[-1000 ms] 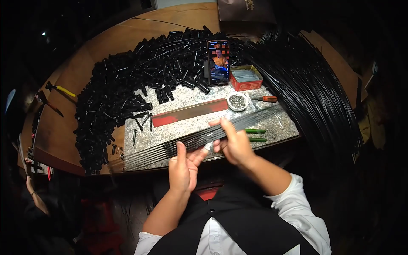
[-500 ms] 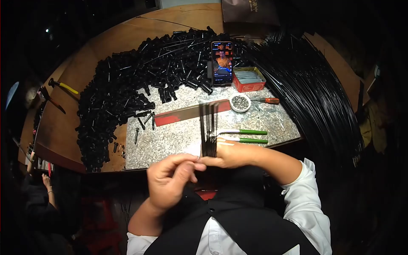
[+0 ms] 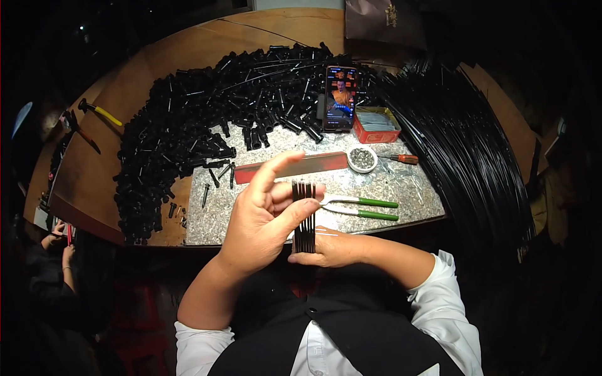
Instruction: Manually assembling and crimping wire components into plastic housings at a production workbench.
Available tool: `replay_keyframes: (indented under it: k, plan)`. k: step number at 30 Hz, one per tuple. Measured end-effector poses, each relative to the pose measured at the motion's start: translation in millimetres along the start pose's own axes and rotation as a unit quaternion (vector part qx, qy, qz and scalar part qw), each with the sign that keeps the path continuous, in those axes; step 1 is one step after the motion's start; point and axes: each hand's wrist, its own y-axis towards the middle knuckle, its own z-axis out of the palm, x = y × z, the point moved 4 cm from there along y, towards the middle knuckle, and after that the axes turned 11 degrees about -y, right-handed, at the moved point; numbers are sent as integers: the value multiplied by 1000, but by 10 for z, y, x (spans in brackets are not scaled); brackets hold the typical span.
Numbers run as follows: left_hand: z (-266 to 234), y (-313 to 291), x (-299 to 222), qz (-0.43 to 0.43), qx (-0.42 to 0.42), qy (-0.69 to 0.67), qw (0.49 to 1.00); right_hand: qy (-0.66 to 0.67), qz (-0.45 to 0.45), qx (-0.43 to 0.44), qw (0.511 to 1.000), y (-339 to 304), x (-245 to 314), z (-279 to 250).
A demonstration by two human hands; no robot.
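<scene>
Grey slab on tbl, dim rm; hands w/ blk rods.

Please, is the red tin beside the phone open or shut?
Open: the red tin is uncovered at the top, and its pale contents show inside.

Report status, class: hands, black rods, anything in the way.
Left hand: thumb across thin black rods. Right hand: gripping their bundle. Possible obstacle: green-handled pliers beyond, on speckled slab.
</scene>
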Motion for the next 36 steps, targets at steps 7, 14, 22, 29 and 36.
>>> replay_keyframes:
  k: [7,14,22,29,36]
  plan:
    - [12,-38,-24,-24,28,130,991,96,-97,-45,990,-139,-165,75]
    - [163,-162,-29,29,121,154,980,258,-48,-133,956,-64,-77,25]
    - [-407,-435,376,249,-75,58,964,256,114,-250,927,-72,-442,297]
    - [-702,-559,943,90,-192,-23,977,227,103,-239,938,-25,-218,233]
    - [-594,-503,1008,124,-188,-45,973,180,104,-203,957,-22,-121,186]
